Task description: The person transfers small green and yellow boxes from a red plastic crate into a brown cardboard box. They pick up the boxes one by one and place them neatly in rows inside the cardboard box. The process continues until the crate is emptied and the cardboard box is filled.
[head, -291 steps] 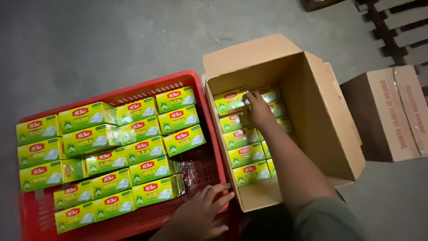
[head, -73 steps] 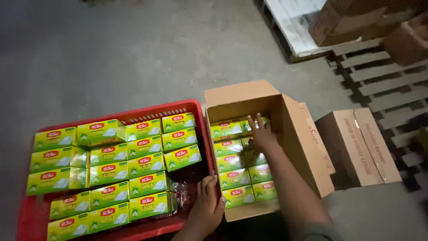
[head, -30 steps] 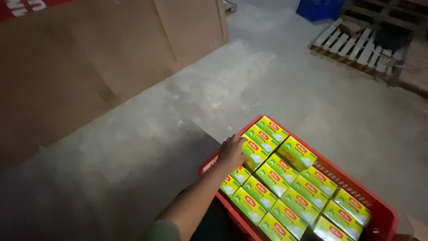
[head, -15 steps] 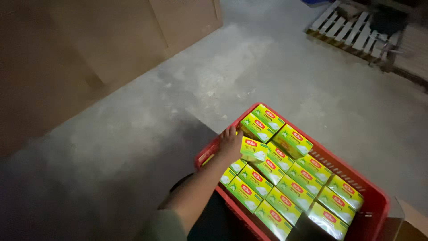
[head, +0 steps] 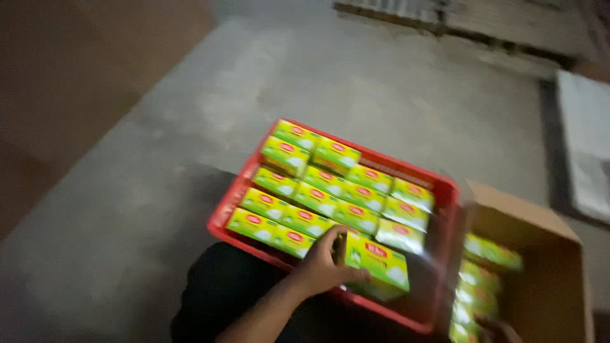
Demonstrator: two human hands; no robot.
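Observation:
My left hand [head: 321, 267] grips one yellow-green packet box [head: 376, 262] and holds it just above the near right part of the red plastic crate [head: 222, 216]. Several more of the same packet boxes [head: 318, 190] lie in rows in the crate. To the right stands an open cardboard carton [head: 527, 222] with several packet boxes [head: 489, 254] stacked along its left inner wall. A small part of my right hand [head: 497, 328] shows at the bottom edge, inside the carton; its fingers are blurred and cut off.
Grey concrete floor [head: 318, 76] lies beyond the crate. A wooden pallet [head: 483, 19] sits at the far top right. A pale flat sheet [head: 588, 146] lies at the right edge, and a large brown cardboard surface [head: 76, 82] fills the left.
My left hand has lifted one packet box from the crate's far left and carried it rightward towards the carton. The view has swung right, bringing the carton into sight.

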